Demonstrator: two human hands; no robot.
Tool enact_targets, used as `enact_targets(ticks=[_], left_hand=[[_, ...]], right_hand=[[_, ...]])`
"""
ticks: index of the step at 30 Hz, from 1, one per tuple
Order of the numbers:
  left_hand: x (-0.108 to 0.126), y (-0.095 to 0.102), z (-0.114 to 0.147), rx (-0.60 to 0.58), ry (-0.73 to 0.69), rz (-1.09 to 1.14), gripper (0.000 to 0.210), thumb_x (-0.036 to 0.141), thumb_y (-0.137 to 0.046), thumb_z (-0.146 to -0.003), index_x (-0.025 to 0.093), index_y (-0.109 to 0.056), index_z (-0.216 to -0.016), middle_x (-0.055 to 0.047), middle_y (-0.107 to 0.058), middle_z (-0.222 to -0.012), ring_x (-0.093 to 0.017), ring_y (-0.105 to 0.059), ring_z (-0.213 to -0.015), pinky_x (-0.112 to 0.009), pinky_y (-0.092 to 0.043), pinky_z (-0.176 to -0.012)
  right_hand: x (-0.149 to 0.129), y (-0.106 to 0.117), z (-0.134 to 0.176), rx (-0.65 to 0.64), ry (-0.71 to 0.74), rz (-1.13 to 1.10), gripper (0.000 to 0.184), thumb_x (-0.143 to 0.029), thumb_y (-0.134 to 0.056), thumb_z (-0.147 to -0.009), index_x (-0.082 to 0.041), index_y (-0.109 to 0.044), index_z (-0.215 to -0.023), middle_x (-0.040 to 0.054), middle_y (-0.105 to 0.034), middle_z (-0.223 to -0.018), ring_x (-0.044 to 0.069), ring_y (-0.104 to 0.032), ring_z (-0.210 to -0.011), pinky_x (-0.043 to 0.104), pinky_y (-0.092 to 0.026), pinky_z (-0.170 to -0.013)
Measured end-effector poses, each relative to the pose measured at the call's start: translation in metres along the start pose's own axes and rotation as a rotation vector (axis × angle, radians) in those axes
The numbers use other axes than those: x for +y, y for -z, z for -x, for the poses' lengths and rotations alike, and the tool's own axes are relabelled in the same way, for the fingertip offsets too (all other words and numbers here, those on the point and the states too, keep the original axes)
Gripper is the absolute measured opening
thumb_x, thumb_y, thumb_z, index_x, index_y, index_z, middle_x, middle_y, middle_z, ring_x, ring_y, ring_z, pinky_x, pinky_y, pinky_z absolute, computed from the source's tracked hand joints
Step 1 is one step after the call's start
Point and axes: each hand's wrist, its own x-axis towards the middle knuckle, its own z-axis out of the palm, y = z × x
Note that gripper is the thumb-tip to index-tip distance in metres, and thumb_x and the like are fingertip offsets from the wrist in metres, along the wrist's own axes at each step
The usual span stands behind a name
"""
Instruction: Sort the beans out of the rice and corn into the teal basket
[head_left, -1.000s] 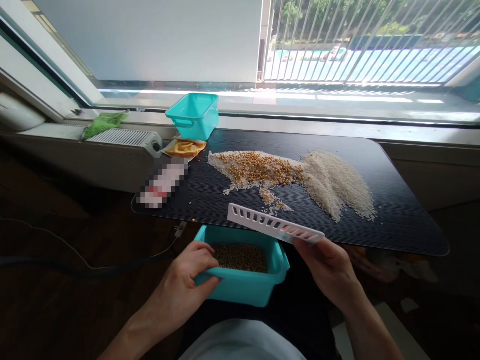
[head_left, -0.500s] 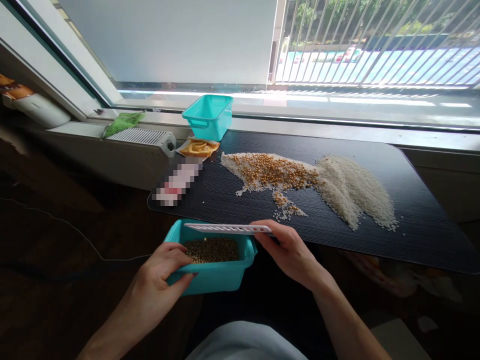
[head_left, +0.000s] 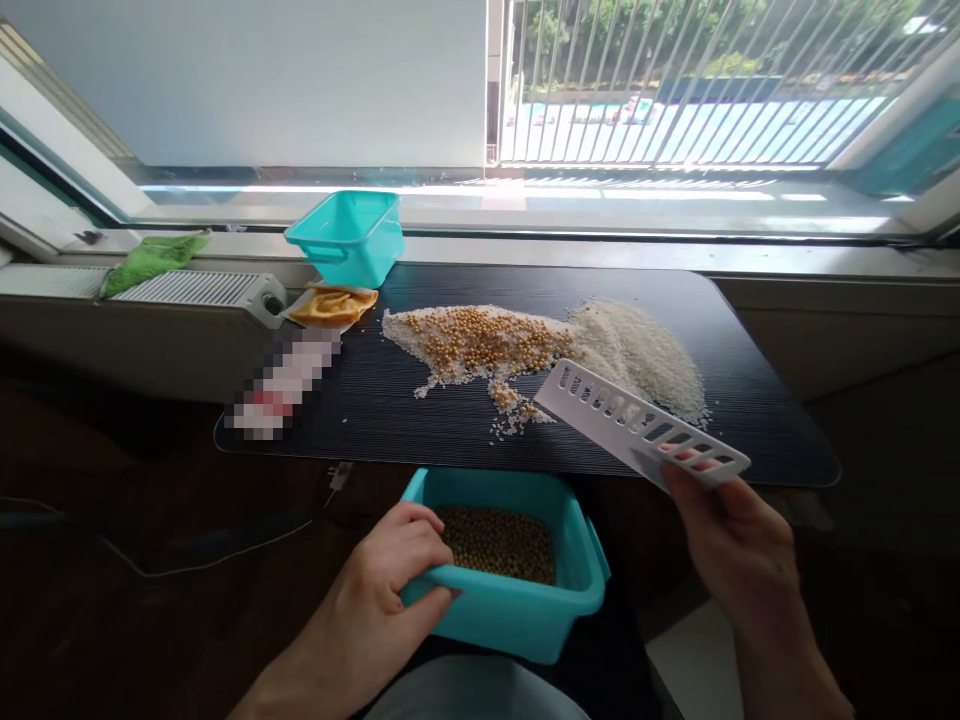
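Note:
Fingers inside and thumb outside, my left hand [head_left: 386,570] grips the left rim of a turquoise plastic tub [head_left: 517,625]. Small brownish-green beans [head_left: 499,542] cover the bottom of this tub, which sits at my lap below the table edge. My right hand [head_left: 746,545] is closed on the right end of a flat white slotted plastic strip [head_left: 626,425], tilted above the table's front edge. Behind the strip lies a heap of white rice [head_left: 637,335], partly hidden by it. Yellow soybeans [head_left: 480,340] are spread over the rice at the left.
A second turquoise tub [head_left: 356,235] stands at the table's back left corner. In front of it are an orange-yellow item on a wrapper [head_left: 334,305] and a blurred-out pink thing [head_left: 289,380]. A green cloth [head_left: 154,262] lies on the radiator [head_left: 199,290]. A cable [head_left: 225,562] runs at lower left.
My right hand has carried the white strip from over the tub up and right, towards the rice. My left hand still holds the tub, now lower and further right in view. The view has shifted right.

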Motion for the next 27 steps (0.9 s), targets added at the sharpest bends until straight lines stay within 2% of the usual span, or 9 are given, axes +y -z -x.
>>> enact_targets(ticks=[7,13,18,24,27], left_hand=[[-0.001,-0.003,-0.001,-0.029,-0.013,-0.013,0.019,0.005,-0.052,-0.077,0.022,-0.061,-0.075,-0.001,-0.065,-0.077,-0.022,-0.057,-0.102,-0.031,-0.050,-0.085],[-0.002,-0.005,-0.001,-0.030,-0.025,0.002,0.020,0.004,-0.050,-0.077,0.021,-0.060,-0.075,-0.001,-0.062,-0.074,-0.023,-0.056,-0.101,-0.033,-0.050,-0.086],[-0.005,-0.005,0.000,-0.039,-0.026,-0.002,0.020,0.003,-0.051,-0.077,0.021,-0.059,-0.075,-0.001,-0.061,-0.074,-0.023,-0.055,-0.102,-0.034,-0.050,-0.086],[-0.005,-0.006,0.000,-0.029,-0.037,-0.004,0.020,0.003,-0.051,-0.077,0.021,-0.059,-0.076,-0.001,-0.061,-0.075,-0.023,-0.055,-0.101,-0.034,-0.050,-0.086],[-0.003,-0.005,0.000,-0.022,-0.044,-0.010,0.020,0.003,-0.051,-0.077,0.021,-0.059,-0.075,0.000,-0.062,-0.074,-0.022,-0.056,-0.100,-0.033,-0.051,-0.086]], right_hand=[[0.006,-0.006,0.003,-0.091,-0.039,-0.062,0.020,-0.042,-0.074,-0.077,-0.026,-0.077,-0.087,0.0021,-0.080,-0.089,0.023,-0.075,-0.087,0.040,-0.061,-0.086],[0.007,-0.011,0.001,-0.061,-0.084,-0.085,0.019,-0.041,-0.076,-0.075,-0.027,-0.078,-0.087,0.0019,-0.080,-0.090,0.023,-0.075,-0.086,0.041,-0.061,-0.086],[0.003,-0.018,0.002,-0.135,-0.089,-0.184,0.021,-0.044,-0.076,-0.075,-0.026,-0.078,-0.088,0.0017,-0.079,-0.089,0.023,-0.075,-0.087,0.041,-0.060,-0.087],[0.002,-0.026,-0.003,-0.109,-0.128,-0.189,0.025,-0.045,-0.077,-0.074,-0.025,-0.078,-0.089,0.0020,-0.079,-0.092,0.023,-0.073,-0.089,0.042,-0.059,-0.090],[0.001,-0.031,-0.006,-0.151,-0.128,-0.212,0.028,-0.047,-0.077,-0.074,-0.024,-0.078,-0.090,0.0022,-0.078,-0.091,0.024,-0.073,-0.089,0.044,-0.059,-0.090]])
